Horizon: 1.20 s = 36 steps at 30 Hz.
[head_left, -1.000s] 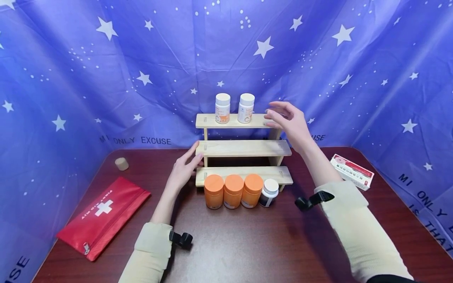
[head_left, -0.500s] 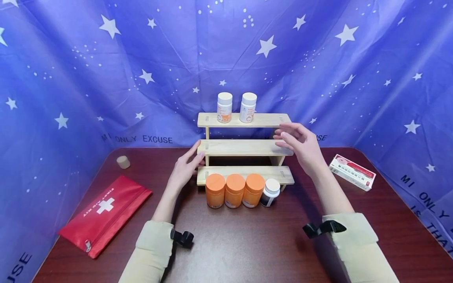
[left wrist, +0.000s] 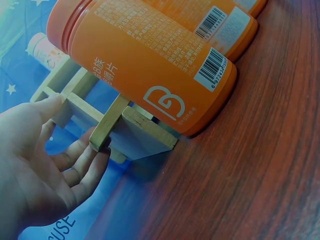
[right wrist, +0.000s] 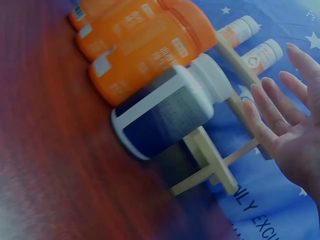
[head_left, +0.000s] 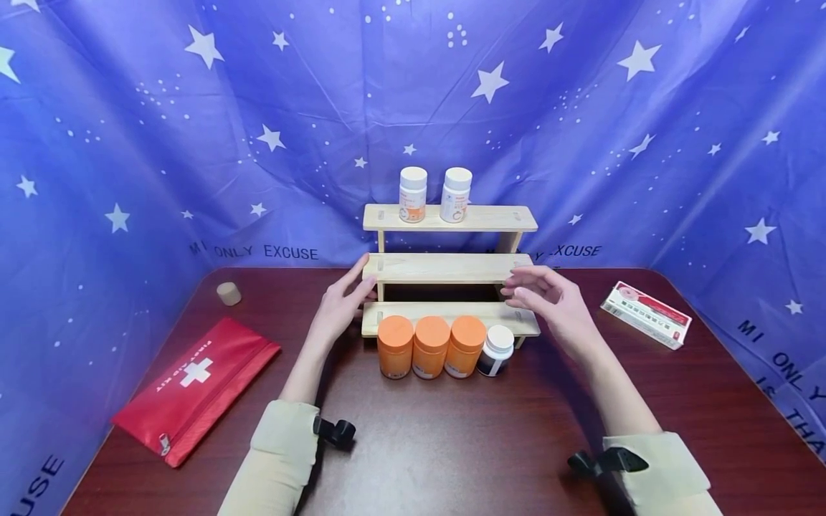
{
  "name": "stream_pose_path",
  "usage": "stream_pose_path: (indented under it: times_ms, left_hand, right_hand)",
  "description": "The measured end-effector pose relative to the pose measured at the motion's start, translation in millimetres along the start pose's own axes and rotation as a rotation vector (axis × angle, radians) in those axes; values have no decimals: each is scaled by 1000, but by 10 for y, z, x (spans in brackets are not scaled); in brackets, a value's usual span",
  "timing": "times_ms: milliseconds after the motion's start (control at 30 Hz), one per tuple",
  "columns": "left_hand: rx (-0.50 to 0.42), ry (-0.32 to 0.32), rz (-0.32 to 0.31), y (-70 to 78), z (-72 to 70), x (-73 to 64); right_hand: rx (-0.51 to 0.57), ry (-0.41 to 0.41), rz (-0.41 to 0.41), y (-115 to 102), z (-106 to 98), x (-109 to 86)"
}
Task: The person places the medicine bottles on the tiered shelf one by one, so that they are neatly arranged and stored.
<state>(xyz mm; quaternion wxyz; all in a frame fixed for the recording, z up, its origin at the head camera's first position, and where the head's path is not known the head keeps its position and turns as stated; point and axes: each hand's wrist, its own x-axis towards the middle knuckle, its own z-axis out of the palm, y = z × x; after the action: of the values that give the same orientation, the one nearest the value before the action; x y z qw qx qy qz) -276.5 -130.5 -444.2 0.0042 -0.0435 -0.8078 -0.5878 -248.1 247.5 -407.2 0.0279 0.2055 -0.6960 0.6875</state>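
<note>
A three-tier wooden shelf rack [head_left: 452, 266] stands at the back of the table. My left hand [head_left: 338, 304] holds its left end, thumb and fingers at the ends of the boards. My right hand [head_left: 558, 308] is held near the rack's right end, fingers spread and slightly bent, holding nothing. Two white pill bottles [head_left: 413, 195] stand upright on the top board. In front of the rack, three orange bottles [head_left: 431, 347] stand side by side, and a dark bottle with a white cap [right wrist: 165, 112] is at the right of their row.
A red first aid pouch [head_left: 196, 387] lies on the left of the table [head_left: 439, 444], with a small beige cylinder [head_left: 229, 293] behind it. On the right lies a red and white box [head_left: 647, 315]. A blue star-patterned cloth [head_left: 310, 93] surrounds the back and sides.
My right hand has come down from beside the top board to the level between the middle and bottom boards. The left hand stays at the rack, and the bottles stand where they were.
</note>
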Motion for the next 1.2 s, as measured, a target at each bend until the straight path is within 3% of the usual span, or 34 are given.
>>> stream_pose_path:
  times_ms: [267,567,833,1200]
  left_hand:
    - [8,5,-4,-12,-13,4]
    - [4,-4,-7,-13,-2,4]
    - [-14,-20,-19,-5,4,12]
    - [-15,-36,-50,379,-45,-191]
  right_hand:
    - [-64,-54,65,137,-4,-105]
    - [-198,-192,155,147,-43,-165]
    - [-254,-271,166,152,-104,-166]
    - [-324,-408,169,175,-147,-149]
